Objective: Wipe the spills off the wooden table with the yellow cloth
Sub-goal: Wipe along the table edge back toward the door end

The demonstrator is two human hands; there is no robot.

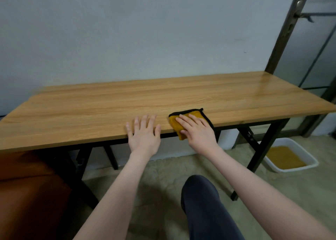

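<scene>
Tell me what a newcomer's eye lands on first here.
The yellow cloth with black trim, at the near edge of the wooden table and hanging partly over it, pressed flat under the right hand. The left hand lies open on the table edge beside it. On the floor at right, a white tray holds yellowish-brown contents.

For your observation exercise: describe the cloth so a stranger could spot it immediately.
Find the long wooden table against the wall. At its near edge, under the right hand, lies the cloth, one corner hanging over. It is mustard yellow with black trim.
</scene>
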